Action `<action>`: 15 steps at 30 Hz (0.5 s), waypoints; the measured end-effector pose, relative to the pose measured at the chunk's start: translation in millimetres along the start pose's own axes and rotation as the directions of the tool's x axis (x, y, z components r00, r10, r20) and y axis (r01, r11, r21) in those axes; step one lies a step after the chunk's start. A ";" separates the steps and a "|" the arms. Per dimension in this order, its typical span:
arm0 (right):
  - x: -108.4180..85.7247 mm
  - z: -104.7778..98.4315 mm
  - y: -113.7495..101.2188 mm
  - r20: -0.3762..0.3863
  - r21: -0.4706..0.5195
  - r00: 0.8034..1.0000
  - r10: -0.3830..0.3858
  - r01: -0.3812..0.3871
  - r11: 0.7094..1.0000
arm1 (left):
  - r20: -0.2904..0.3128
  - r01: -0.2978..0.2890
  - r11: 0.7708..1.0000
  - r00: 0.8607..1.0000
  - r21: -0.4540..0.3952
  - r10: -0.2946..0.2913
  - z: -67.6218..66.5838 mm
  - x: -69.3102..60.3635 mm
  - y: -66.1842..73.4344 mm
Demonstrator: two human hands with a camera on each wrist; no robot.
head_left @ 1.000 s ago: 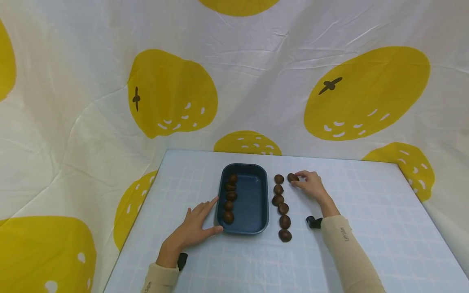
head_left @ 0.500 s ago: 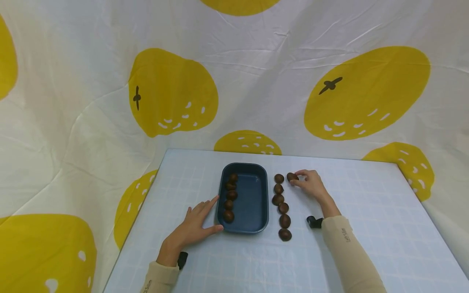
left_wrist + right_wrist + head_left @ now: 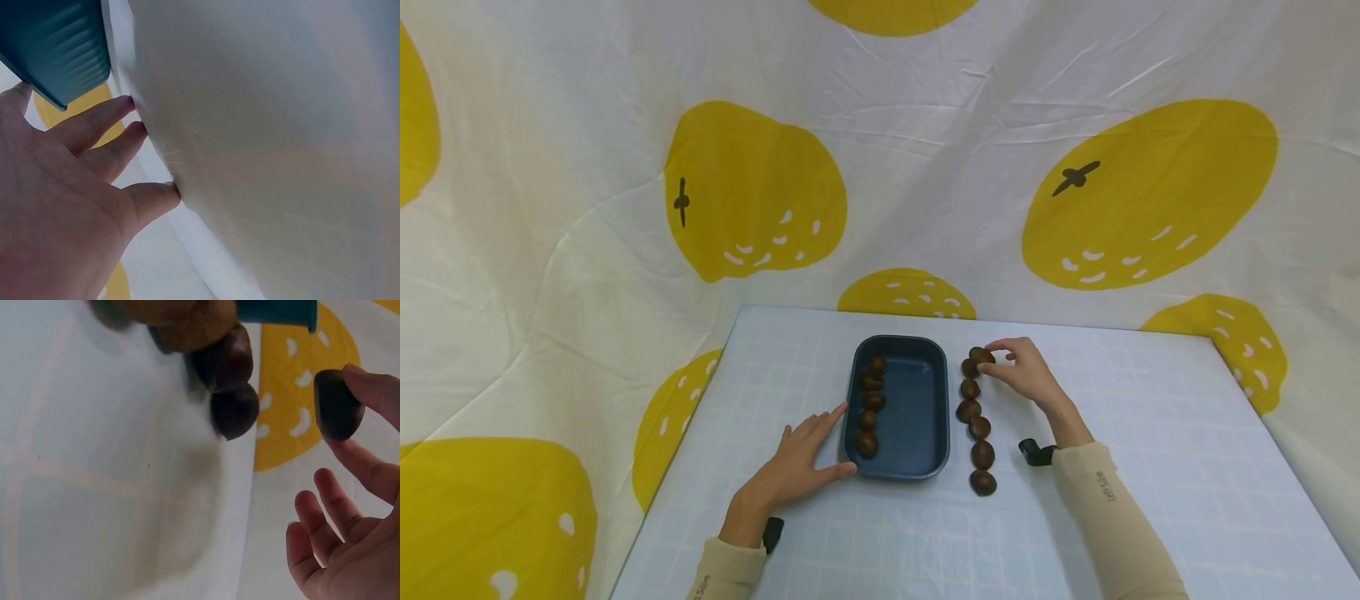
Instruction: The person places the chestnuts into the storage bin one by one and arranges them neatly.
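My right hand [image 3: 1028, 373] pinches a brown chestnut [image 3: 982, 356] between thumb and fingertips, at the far end of a row of loose chestnuts [image 3: 968, 410]. In the right wrist view the held chestnut [image 3: 337, 406] is off the table, apart from the row's end chestnut [image 3: 234, 411], and the other fingers are loosely bent. My left hand [image 3: 797, 462] lies with spread fingers at the left side of a dark blue tray [image 3: 917, 433]. The left wrist view has its fingertips on the table and one finger at the tray wall [image 3: 56, 47]. Several chestnuts [image 3: 874, 401] line the tray's left side.
A pale checked cloth covers the table [image 3: 910, 542]. The chestnut row runs front to back just right of the tray. Behind the table hangs a white curtain [image 3: 925, 200] with large yellow fruit prints. Black wrist cameras [image 3: 1036, 452] sit under both wrists.
My right hand has moved left with the pinched chestnut, from the right of the row to over its far end. The left hand and the tray stay where they were.
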State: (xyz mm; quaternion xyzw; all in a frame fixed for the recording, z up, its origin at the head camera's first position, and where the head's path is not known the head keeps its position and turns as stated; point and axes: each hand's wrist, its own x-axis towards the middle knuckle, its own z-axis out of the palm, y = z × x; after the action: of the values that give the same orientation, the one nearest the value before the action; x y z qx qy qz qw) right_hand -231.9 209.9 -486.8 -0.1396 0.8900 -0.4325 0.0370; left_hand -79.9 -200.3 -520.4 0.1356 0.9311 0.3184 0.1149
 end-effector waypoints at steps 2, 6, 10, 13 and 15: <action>1.7 1.0 -5.5 0.005 -0.004 0.999 -0.036 0.036 0.999 | -0.001 -0.001 1.000 1.000 -0.001 0.001 0.0 -0.1 0.0; 4.0 3.3 -16.3 0.014 -0.001 0.997 -0.078 0.078 0.997 | -0.006 -0.006 1.000 1.000 0.002 0.006 0.4 -0.1 -0.8; 5.4 6.9 -27.7 0.024 0.010 0.993 -0.120 0.120 0.993 | -0.005 -0.007 1.000 1.000 -0.002 0.007 0.3 -0.2 -0.4; 6.9 12.0 -35.3 0.030 0.011 0.986 -0.164 0.164 0.986 | -0.002 -0.003 1.000 1.000 -0.005 0.003 0.0 -0.2 0.0; 7.6 16.0 -40.8 0.041 0.008 0.980 -0.195 0.195 0.981 | 0.000 -0.001 1.000 1.000 -0.005 0.001 -0.1 -0.2 0.1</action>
State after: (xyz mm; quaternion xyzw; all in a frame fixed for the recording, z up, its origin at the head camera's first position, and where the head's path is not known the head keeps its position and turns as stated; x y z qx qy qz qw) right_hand -227.4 171.6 -464.5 -0.2350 0.8702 -0.4329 0.0132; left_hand -79.8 -200.4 -520.2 0.1355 0.9303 0.3209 0.1150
